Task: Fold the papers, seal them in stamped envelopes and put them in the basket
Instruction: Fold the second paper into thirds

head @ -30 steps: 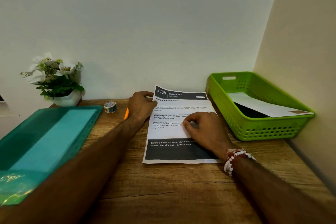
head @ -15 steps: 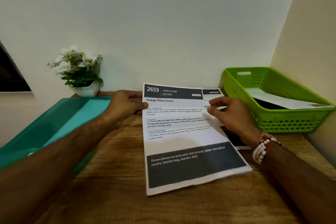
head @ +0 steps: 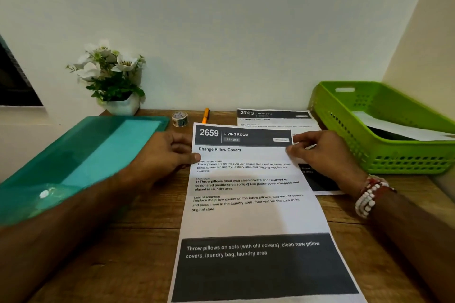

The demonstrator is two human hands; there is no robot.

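A printed sheet headed "2659 Living Room" is lifted toward me above the wooden desk, unfolded. My left hand pinches its upper left edge. My right hand pinches its upper right edge. A second printed sheet headed "2703 Bedroom" lies flat on the desk behind it, partly hidden by the first sheet and my right hand. The green basket stands at the right against the wall, with a white envelope lying inside it.
A teal plastic folder lies at the left. A white pot of flowers stands at the back left. A small tape roll and an orange pen lie near the back wall. Walls close off the back and right.
Both hands picked the top sheet off the stack and drew it toward me, uncovering the second sheet beneath. My right hand shifted from the sheet's middle to its upper right edge.
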